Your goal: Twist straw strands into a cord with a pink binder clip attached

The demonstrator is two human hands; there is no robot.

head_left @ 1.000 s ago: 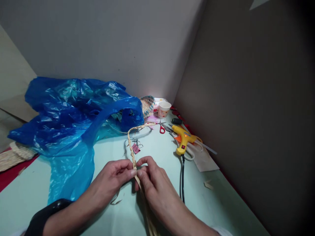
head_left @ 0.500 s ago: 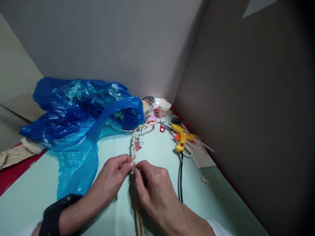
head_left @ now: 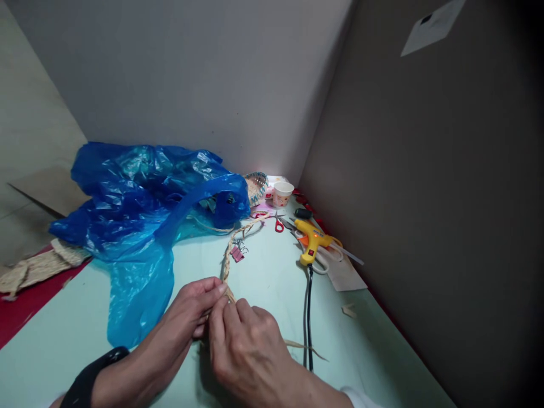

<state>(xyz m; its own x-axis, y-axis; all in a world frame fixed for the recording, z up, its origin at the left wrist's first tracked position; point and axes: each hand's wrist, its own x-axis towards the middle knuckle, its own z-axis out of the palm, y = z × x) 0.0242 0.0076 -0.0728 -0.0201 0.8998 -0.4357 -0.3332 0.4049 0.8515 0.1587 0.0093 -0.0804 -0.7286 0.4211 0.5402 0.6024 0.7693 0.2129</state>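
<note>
A pale straw-coloured braid (head_left: 227,263) runs from the back of the table towards me, with its near end in my fingers. My left hand (head_left: 193,309) pinches the braid between thumb and forefinger. Just right of it, my right hand (head_left: 249,345) is closed on the loose strands below the braided part; its fingertips are partly hidden. One thin strand (head_left: 304,344) sticks out to the right from beneath my right hand. Close beside the braid lie pink binder clips (head_left: 238,253).
A crumpled blue plastic bag (head_left: 140,215) covers the left back. At the right lie a yellow glue gun (head_left: 312,241) with a black cord, red-handled scissors (head_left: 279,225) and a scrap (head_left: 348,310). Behind stand a paper cup (head_left: 283,194) and a small woven basket (head_left: 256,187).
My right hand has turned and moved slightly down and left, against my left hand. One strand now points right instead of hanging towards me. The view has shifted slightly.
</note>
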